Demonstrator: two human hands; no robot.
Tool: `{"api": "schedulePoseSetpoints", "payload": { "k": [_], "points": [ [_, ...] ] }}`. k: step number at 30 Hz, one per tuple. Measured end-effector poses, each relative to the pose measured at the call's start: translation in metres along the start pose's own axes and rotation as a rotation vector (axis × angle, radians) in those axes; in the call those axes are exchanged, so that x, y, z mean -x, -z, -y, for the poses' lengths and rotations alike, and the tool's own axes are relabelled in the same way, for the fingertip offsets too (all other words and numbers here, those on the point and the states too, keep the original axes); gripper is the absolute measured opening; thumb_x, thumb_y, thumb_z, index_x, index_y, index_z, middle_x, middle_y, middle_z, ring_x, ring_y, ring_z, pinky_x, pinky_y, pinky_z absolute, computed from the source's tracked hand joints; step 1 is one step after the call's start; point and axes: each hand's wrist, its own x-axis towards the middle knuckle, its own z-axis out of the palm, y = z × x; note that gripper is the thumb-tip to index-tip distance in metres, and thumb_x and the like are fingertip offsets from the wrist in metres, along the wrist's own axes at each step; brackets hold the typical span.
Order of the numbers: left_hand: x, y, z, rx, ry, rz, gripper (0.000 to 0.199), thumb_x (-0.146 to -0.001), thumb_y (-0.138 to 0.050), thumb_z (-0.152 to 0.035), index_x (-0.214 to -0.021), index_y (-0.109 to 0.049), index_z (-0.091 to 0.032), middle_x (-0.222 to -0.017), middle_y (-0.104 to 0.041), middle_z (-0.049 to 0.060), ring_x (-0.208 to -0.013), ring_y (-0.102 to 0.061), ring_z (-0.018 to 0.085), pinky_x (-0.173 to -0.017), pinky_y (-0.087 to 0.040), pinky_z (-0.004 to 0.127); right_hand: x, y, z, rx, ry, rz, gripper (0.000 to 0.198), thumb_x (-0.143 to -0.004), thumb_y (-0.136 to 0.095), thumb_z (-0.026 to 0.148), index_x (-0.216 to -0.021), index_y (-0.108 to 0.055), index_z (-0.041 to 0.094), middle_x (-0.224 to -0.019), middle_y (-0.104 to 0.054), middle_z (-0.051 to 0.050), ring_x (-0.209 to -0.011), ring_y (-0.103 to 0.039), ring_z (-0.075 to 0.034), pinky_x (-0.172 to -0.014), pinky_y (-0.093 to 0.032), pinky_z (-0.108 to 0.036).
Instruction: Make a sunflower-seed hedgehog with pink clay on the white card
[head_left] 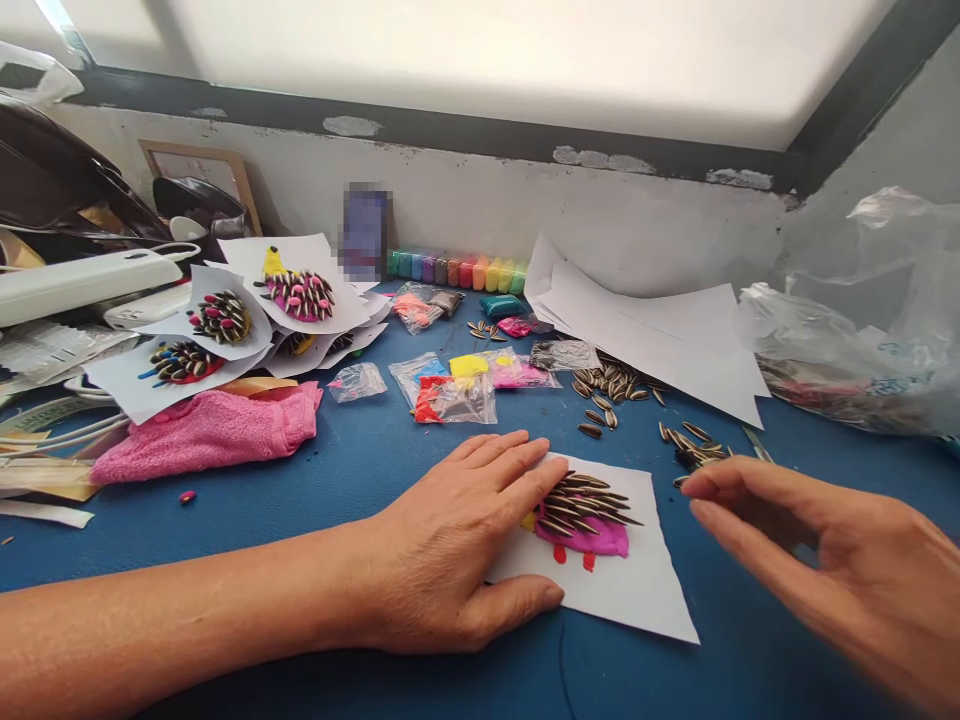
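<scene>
A small white sheet of paper (645,600) bears a hedgehog-like figure of magenta clay (600,540), with sunflower seeds (581,495) stuck in its upper part as spines. Two red clay feet (574,560) and a bit of yellow show on it. Flat across the sheet's left side lies my left hand (487,540), fingers stretched out, hiding the figure's left end. To the right, my right hand (832,560) has thumb and index finger pinched together beside loose sunflower seeds (697,440). One seed shows at those fingertips.
More seeds (615,380) lie beneath white sheets (645,320). Bags of coloured clay (450,385) sit mid-table, with a clay row (457,272) along the wall. Finished figures (296,290) and a pink cloth (210,430) are left; a clear plastic bag (862,350) stands right.
</scene>
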Motion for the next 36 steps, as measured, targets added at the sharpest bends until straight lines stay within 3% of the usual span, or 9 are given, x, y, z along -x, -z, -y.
{"api": "schedulePoseSetpoints", "payload": {
  "k": [4, 10, 19, 25, 29, 36],
  "points": [
    [0.0, 0.0, 0.0, -0.004, 0.001, 0.003, 0.078, -0.09, -0.061, -0.049, -0.152, -0.036, -0.008, -0.158, -0.035, 0.02, -0.146, -0.033, 0.037, -0.119, -0.029, 0.056, 0.004, -0.001, 0.003, -0.152, 0.073, 0.08, 0.029, -0.091, -0.057, 0.054, -0.094, -0.071, 0.029, -0.076, -0.076, 0.003, -0.058, -0.071, -0.014, -0.048, -0.054, -0.018],
    [0.0, 0.001, 0.0, 0.013, 0.004, -0.007, 0.077, -0.089, -0.061, -0.049, -0.151, -0.039, -0.008, -0.157, -0.038, 0.02, -0.145, -0.034, 0.039, -0.118, -0.03, 0.056, 0.011, -0.002, 0.021, -0.16, 0.121, 0.206, 0.021, -0.096, -0.053, 0.042, -0.103, -0.065, 0.026, -0.086, -0.07, -0.001, -0.066, -0.066, -0.014, -0.055, -0.053, -0.022],
    [-0.001, 0.001, 0.001, 0.025, 0.003, -0.019, 0.077, -0.088, -0.063, -0.048, -0.15, -0.039, -0.008, -0.157, -0.038, 0.021, -0.146, -0.033, 0.038, -0.119, -0.028, 0.055, 0.015, -0.016, 0.018, -0.105, 0.297, 0.135, 0.022, -0.101, -0.047, 0.034, -0.11, -0.065, 0.028, -0.094, -0.072, -0.001, -0.08, -0.071, -0.015, -0.064, -0.056, -0.021],
    [0.0, 0.001, 0.001, 0.026, -0.009, -0.03, 0.075, -0.089, -0.062, -0.047, -0.149, -0.039, -0.009, -0.155, -0.04, 0.021, -0.145, -0.034, 0.037, -0.119, -0.028, 0.055, 0.018, -0.017, 0.016, -0.102, 0.23, 0.092, 0.017, -0.097, -0.055, 0.042, -0.098, -0.066, 0.029, -0.08, -0.071, 0.003, -0.063, -0.067, -0.012, -0.057, -0.052, -0.02],
    [0.0, 0.002, 0.001, 0.029, -0.01, -0.026, 0.075, -0.089, -0.062, -0.048, -0.149, -0.039, -0.01, -0.155, -0.04, 0.021, -0.146, -0.034, 0.037, -0.118, -0.029, 0.054, 0.016, -0.02, 0.021, -0.142, 0.232, 0.065, 0.017, -0.098, -0.054, 0.038, -0.092, -0.066, 0.027, -0.08, -0.069, 0.001, -0.067, -0.068, -0.013, -0.06, -0.053, -0.021],
    [0.0, 0.0, 0.002, 0.032, -0.013, -0.039, 0.073, -0.089, -0.062, -0.048, -0.149, -0.039, -0.013, -0.154, -0.041, 0.02, -0.145, -0.035, 0.037, -0.118, -0.03, 0.055, 0.013, -0.023, 0.027, -0.117, 0.298, 0.057, 0.01, -0.095, -0.058, 0.027, -0.101, -0.066, 0.026, -0.086, -0.073, 0.001, -0.072, -0.071, -0.013, -0.063, -0.055, -0.019]
  ]
}}
